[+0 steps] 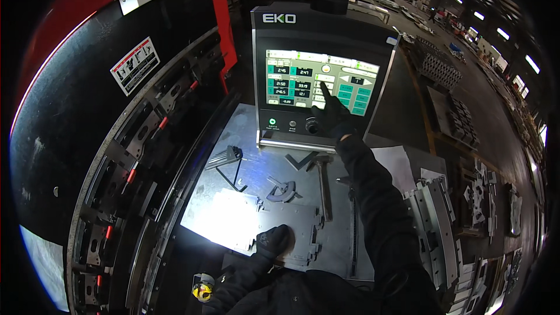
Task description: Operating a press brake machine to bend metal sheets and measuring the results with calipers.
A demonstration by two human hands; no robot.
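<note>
My right hand (pixel 332 115), in a black glove, reaches up to the touchscreen (pixel 280 84) of a dark control panel (pixel 326 29). Its index finger is stretched out at the lit display, and I see nothing held in it. Whether the fingertip touches the glass I cannot tell. Lower down, my left hand (pixel 273 241), also gloved, rests as a closed fist at the near edge of a flat sheet-metal part (pixel 297 221) on the metal worktop (pixel 204 140). Nothing shows in that fist. A hammer (pixel 324 189) lies to the right of the part.
Beyond the part lie a protractor (pixel 282 191), a hex key set (pixel 228 157) and an angle square (pixel 300 160). A machine with red-handled clamps (pixel 163 122) stands along the left. Bent metal parts (pixel 434 221) are stacked at the right. A yellow tape measure (pixel 202 290) shows low at left.
</note>
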